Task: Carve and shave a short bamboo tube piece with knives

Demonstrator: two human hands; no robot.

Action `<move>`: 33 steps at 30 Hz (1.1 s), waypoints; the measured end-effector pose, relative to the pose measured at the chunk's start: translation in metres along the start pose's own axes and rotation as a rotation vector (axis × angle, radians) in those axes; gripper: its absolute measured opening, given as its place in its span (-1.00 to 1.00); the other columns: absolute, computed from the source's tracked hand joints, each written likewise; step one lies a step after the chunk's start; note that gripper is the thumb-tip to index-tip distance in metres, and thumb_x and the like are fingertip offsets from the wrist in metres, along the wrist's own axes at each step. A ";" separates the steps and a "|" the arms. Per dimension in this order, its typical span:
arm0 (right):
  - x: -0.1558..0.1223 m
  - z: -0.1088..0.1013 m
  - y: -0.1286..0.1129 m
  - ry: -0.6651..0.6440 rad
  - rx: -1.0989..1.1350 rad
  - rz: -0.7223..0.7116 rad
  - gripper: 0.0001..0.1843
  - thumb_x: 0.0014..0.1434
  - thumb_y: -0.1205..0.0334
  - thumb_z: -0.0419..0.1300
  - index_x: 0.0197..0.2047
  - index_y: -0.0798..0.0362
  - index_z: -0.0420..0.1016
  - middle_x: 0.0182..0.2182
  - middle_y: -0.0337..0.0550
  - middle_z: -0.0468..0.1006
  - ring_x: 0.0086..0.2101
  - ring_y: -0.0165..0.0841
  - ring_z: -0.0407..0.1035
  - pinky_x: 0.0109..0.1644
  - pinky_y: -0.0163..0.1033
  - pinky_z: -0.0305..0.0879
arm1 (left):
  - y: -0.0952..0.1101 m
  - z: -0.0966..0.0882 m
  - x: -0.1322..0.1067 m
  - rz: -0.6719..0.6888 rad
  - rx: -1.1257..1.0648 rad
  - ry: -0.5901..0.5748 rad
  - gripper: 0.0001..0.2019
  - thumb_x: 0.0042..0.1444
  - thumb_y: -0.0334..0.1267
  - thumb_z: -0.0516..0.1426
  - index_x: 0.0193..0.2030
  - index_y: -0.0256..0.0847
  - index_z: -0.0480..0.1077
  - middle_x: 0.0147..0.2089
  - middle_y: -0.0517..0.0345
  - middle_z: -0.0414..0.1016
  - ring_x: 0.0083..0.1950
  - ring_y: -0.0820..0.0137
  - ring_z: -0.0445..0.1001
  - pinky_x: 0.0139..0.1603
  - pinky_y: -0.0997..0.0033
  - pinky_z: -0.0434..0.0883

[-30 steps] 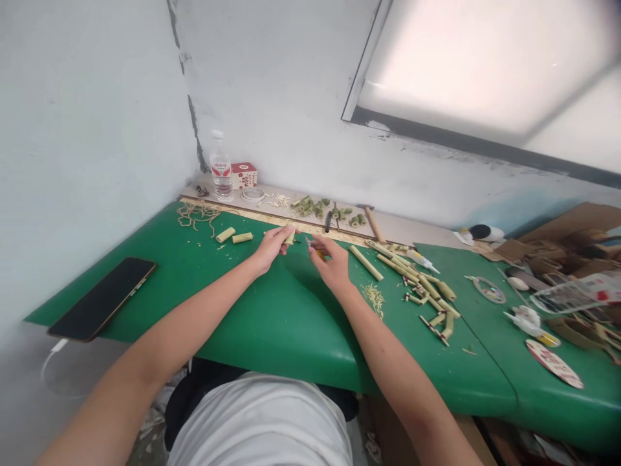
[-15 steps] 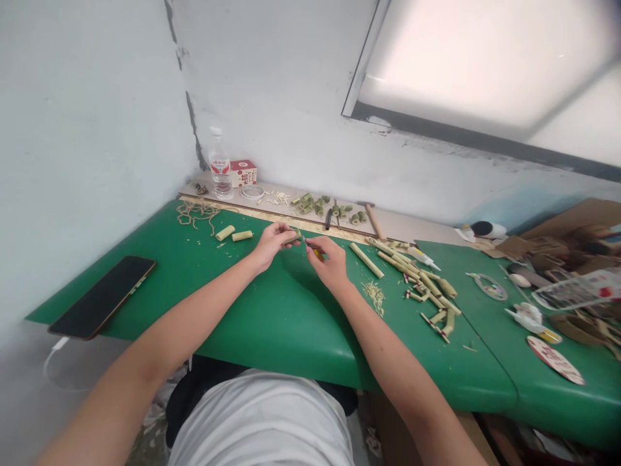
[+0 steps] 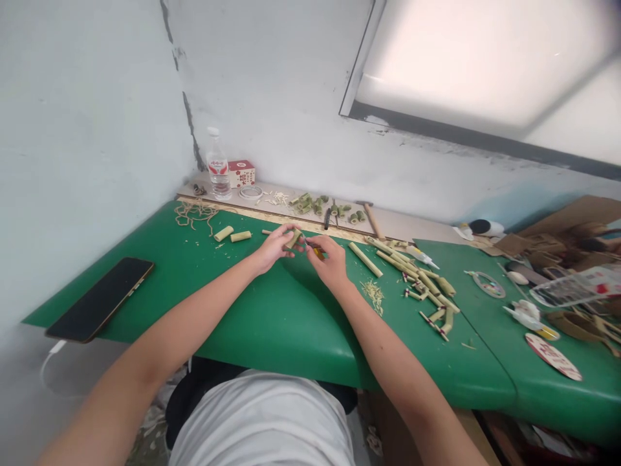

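Observation:
My left hand point(image 3: 276, 248) holds a short bamboo tube point(image 3: 294, 239) between thumb and fingers, tilted, above the green mat point(image 3: 252, 310). Closed around a small tool with a yellow handle point(image 3: 318, 249), my right hand point(image 3: 330, 260) brings its thin metal tip against or very near the tube's right end. Whether the tip is inside the tube I cannot tell. Just left of my left hand lie two cut bamboo pieces point(image 3: 240, 237). Pale shavings point(image 3: 372, 295) are heaped to the right of my right hand.
Bamboo sticks and joined pieces point(image 3: 427, 282) lie at right, near a glue bottle point(image 3: 423, 257). On the back ledge are a water bottle point(image 3: 219, 169), a box point(image 3: 241, 173), green bamboo pieces point(image 3: 305, 203) and a hammer point(image 3: 373, 221). A phone point(image 3: 101, 299) rests at left.
The bamboo tube has been turned more upright in my left hand, whose fingers are now spread further around it. My right hand stays almost in place with the tool.

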State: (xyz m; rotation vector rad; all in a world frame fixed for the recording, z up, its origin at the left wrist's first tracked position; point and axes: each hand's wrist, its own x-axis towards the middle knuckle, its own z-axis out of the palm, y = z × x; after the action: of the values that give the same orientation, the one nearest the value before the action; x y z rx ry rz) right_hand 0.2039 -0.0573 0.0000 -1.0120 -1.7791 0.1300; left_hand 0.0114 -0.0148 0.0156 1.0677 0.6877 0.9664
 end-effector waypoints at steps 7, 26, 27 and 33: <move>-0.001 0.002 0.001 -0.003 0.006 -0.014 -0.82 0.41 0.15 0.25 -0.04 -0.06 0.70 -0.14 -0.05 0.75 -0.20 -0.24 0.65 -0.08 -0.12 0.64 | 0.001 0.001 -0.002 -0.005 0.102 -0.089 -0.66 0.10 -0.09 0.33 -0.03 -0.17 0.48 -0.22 0.17 0.47 -0.31 0.44 0.46 -0.35 0.47 0.37; 0.000 0.001 0.002 -0.006 -0.023 -0.073 -0.84 0.41 0.11 0.27 -0.08 -0.09 0.69 -0.17 -0.06 0.75 -0.16 -0.21 0.65 -0.04 -0.07 0.63 | -0.012 0.000 0.005 0.227 0.487 -0.153 -0.46 0.15 0.28 0.35 -0.15 -0.18 0.39 -0.25 0.22 0.39 -0.21 0.35 0.35 -0.16 0.36 0.26; 0.000 0.001 0.002 -0.006 -0.027 -0.071 -0.84 0.41 0.11 0.27 -0.09 -0.10 0.69 -0.17 -0.06 0.75 -0.17 -0.21 0.65 -0.04 -0.07 0.63 | -0.012 -0.001 0.005 0.236 0.511 -0.146 -0.46 0.16 0.29 0.34 -0.16 -0.18 0.39 -0.27 0.23 0.37 -0.22 0.35 0.33 -0.17 0.36 0.24; -0.001 0.002 0.003 -0.006 -0.043 -0.061 -0.84 0.41 0.10 0.27 -0.11 -0.11 0.69 -0.17 -0.07 0.76 -0.18 -0.20 0.66 -0.05 -0.07 0.64 | -0.009 -0.001 0.003 0.257 0.629 -0.123 -0.46 0.19 0.33 0.28 -0.20 -0.17 0.38 -0.33 0.23 0.35 -0.28 0.35 0.29 -0.23 0.34 0.19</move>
State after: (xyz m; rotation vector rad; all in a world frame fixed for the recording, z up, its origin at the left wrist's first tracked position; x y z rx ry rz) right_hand 0.2043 -0.0553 -0.0030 -0.9870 -1.8234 0.0570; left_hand 0.0142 -0.0134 0.0068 1.7886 0.7864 0.9105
